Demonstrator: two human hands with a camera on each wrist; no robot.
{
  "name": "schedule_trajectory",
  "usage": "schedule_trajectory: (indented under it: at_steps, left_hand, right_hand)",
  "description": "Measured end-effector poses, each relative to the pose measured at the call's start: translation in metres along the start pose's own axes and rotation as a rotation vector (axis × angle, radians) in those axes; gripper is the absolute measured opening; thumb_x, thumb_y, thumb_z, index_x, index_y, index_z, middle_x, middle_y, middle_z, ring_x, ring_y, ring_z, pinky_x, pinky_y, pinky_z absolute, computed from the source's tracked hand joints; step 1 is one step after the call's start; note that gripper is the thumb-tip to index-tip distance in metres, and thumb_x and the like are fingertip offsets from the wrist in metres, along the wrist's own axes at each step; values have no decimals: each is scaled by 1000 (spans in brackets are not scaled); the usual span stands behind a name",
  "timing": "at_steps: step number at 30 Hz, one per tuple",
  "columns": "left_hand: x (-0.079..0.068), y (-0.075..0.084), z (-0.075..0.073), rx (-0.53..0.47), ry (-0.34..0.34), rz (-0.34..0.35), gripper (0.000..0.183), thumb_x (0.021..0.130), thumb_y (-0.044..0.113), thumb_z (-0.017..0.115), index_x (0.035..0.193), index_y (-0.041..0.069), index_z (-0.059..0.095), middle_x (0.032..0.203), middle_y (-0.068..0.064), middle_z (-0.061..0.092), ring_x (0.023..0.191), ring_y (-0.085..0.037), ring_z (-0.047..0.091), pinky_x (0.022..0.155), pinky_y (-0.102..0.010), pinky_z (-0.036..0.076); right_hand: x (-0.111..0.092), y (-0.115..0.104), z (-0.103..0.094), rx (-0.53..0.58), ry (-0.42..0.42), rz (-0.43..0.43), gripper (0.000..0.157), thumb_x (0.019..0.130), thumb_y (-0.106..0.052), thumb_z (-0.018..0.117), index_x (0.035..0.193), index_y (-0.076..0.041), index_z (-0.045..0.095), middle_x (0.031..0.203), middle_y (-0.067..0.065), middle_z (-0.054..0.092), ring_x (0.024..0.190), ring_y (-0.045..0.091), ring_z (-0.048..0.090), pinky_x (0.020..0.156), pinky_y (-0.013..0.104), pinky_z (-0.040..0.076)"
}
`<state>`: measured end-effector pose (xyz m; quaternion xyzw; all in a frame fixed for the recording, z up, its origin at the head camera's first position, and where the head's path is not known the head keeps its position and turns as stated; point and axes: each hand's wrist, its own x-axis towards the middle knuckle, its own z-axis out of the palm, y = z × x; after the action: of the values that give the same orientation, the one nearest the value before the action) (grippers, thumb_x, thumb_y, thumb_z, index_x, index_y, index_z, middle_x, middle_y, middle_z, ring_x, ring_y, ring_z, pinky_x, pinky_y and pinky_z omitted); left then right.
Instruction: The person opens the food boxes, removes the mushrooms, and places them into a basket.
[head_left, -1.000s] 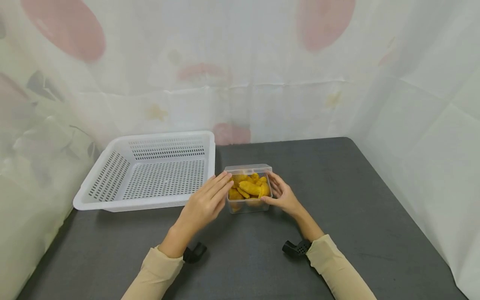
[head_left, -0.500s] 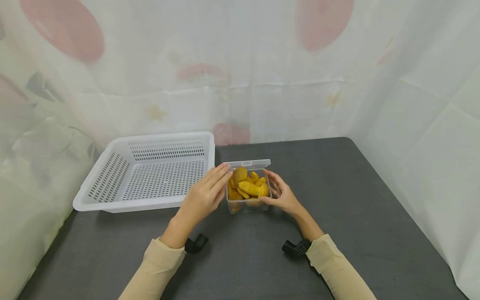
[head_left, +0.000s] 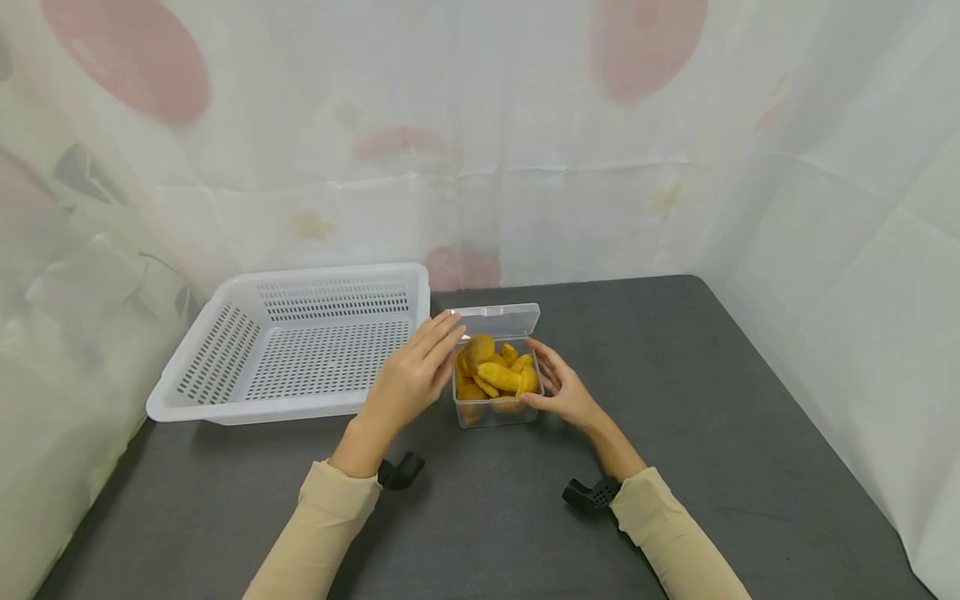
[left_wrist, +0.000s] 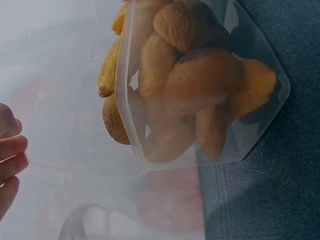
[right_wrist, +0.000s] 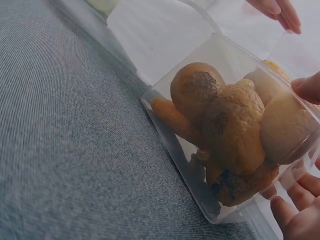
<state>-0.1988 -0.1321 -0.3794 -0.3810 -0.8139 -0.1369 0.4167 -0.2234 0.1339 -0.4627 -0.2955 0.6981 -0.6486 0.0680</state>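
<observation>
Left hand (head_left: 405, 379): fingers straight and together, fingertips at the left edge of the box's lid; no grasp.
Right hand (head_left: 566, 398): gripping the clear box at its right side, thumb at the near rim, fingers curved round the wall.
Clear box (head_left: 517, 416): smooth see-through plastic, rectangular, rounded corners, upright on the surface between both hands.
Lid (head_left: 501, 319): thin, flat, translucent, raised at a tilt along the box's far edge.
Lumps (head_left: 498, 377): yellow-brown, wrinkled, rounded to finger-shaped, some dark patches; piled inside the box up to rim level.
Basket (head_left: 292, 408): white slotted plastic, flared sides, left of and behind the box.
Surface (head_left: 480, 517): dark grey, finely ribbed weave, under the box.
Sheeting (head_left: 562, 225): pale, creased, pink ovals and yellow stars, behind the box and at both sides.
</observation>
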Motion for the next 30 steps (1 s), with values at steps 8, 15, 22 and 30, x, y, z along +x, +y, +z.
schedule_trajectory:
  at_steps: [8,15,22,30]
  left_hand:
    - [5,-5,5,16,-9,-19,40,81,0,72,120,-3,65,128,-19,64,122,-31,61,103,-41,52]
    - [9,-11,9,20,-21,-48,40,83,1,70,122,-2,64,129,-19,63,123,-31,60,104,-40,51]
    - [13,-13,11,37,-26,-60,45,82,2,71,125,-4,61,132,-20,61,124,-33,59,104,-42,51]
    - [21,-18,15,72,-86,-106,44,87,7,68,129,-2,58,135,-20,59,127,-33,57,100,-39,54]
  right_hand:
    - [-1,1,-1,-6,8,2,87,84,-6,72,153,0,19,161,23,13,151,40,9,119,62,20]
    - [0,2,-2,-7,5,4,87,84,-9,73,152,0,20,162,22,14,151,40,10,119,62,19]
    - [-1,0,-2,-18,6,9,85,84,-7,72,152,1,21,161,23,15,150,41,11,119,64,19]
    - [-1,-1,-2,-26,6,15,84,84,-5,71,152,-1,22,161,22,16,151,40,11,118,64,19]
